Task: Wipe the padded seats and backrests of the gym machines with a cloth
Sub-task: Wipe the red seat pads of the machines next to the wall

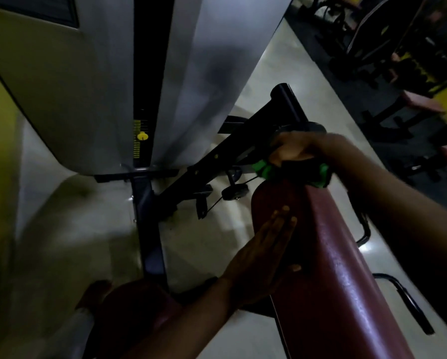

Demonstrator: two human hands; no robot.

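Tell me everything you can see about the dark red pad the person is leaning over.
The dark red pad looks like glossy vinyl and catches highlights along its rounded top edge. It runs diagonally from the lower right up toward the centre. The left hand lies flat on its shaded side face with fingers straight. At its far end the right hand grips a green and black cloth against it. Black frame tubing sits beside it.

A tall grey weight-stack housing [87, 81] fills the upper left of the frame, with a black slot down its middle and a yellow selector pin [142, 136] low in that slot. Pale glossy floor [266, 71] runs diagonally to the upper right, where dim black-and-yellow gym machines [388, 40] stand blurred.
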